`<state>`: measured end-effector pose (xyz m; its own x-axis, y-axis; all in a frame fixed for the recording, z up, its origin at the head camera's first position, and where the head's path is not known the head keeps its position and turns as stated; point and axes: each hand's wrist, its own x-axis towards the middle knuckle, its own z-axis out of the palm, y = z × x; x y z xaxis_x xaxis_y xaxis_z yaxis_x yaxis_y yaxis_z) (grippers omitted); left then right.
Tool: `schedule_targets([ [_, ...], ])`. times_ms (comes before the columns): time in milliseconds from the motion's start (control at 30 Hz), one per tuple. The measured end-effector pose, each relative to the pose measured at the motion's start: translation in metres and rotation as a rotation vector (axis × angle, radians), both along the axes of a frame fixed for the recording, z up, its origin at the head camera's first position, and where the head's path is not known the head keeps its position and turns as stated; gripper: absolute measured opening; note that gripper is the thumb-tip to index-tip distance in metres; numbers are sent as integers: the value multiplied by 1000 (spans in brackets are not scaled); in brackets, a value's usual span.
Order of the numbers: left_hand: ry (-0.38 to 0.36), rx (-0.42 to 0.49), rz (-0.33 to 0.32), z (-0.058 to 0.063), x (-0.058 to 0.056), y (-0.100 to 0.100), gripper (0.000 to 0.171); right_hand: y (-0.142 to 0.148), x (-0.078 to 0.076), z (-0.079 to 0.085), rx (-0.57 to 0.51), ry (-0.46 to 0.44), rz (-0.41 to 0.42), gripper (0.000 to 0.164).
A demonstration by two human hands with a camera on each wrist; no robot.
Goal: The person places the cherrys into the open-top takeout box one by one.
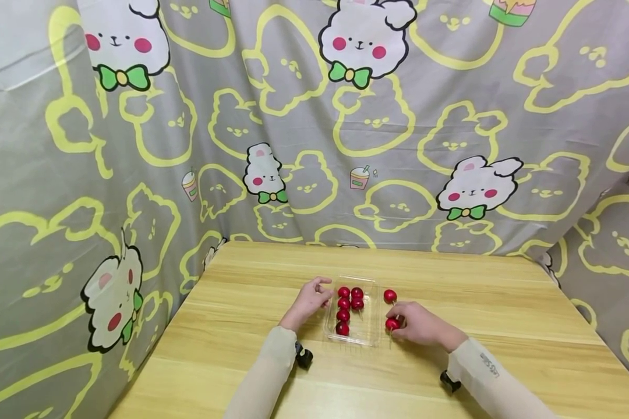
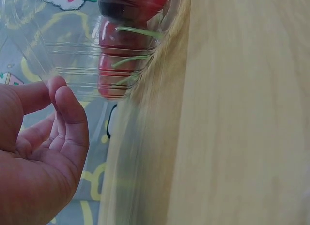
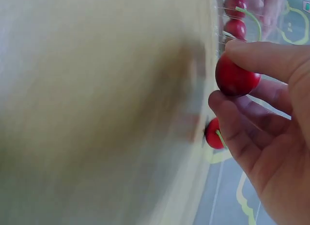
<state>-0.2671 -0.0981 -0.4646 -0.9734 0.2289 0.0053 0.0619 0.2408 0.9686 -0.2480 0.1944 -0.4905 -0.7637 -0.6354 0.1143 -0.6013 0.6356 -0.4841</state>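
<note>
My right hand [image 1: 418, 323] pinches a red cherry [image 3: 237, 76] between thumb and fingertips, just right of a clear plastic box [image 1: 367, 334]. The cherry has a green stem. Another cherry [image 1: 390, 297] lies on the table beyond that hand; the right wrist view also shows this cherry [image 3: 214, 133] below the fingers. Inside the box, several cherries [image 1: 343, 315] form a column along the left side, with two more [image 1: 357, 293] beside its far end. My left hand [image 1: 312, 299], fingers loosely bent, is at the box's left edge; its fingertips [image 2: 57, 82] appear to touch the plastic.
The box stands on a light wood table [image 1: 230, 349]. A grey curtain [image 1: 304, 128] with cartoon rabbits and yellow outlines hangs behind the table and at both sides. Small black devices are strapped to the left wrist [image 1: 303, 355] and right wrist [image 1: 449, 381].
</note>
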Motion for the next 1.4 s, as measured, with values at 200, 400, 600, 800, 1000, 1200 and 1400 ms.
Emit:
schedule_targets([
  [200, -6, 3, -5, -4, -4, -1, 36, 6, 2, 10, -54, -33, -33, 30],
  [400, -10, 18, 0, -28, -20, -4, 39, 9, 1, 21, -111, -28, -40, 31],
  [600, -9, 7, 13, -35, -25, -4, 38, 8, -1, 25, -157, 32, 1, 28],
  [800, -7, 13, 17, -33, -25, -2, 36, 3, -2, 25, -142, 62, 8, 36],
  [1000, -10, 10, 16, -36, -26, -2, 37, -5, -2, 27, -125, 98, 10, 34],
  [1200, -12, 19, 12, -37, -26, -2, 37, -14, -4, 32, -105, 146, 28, 32],
  [1400, -8, 17, 13, -37, -26, -1, 36, -20, -5, 37, -79, 144, 31, 35],
])
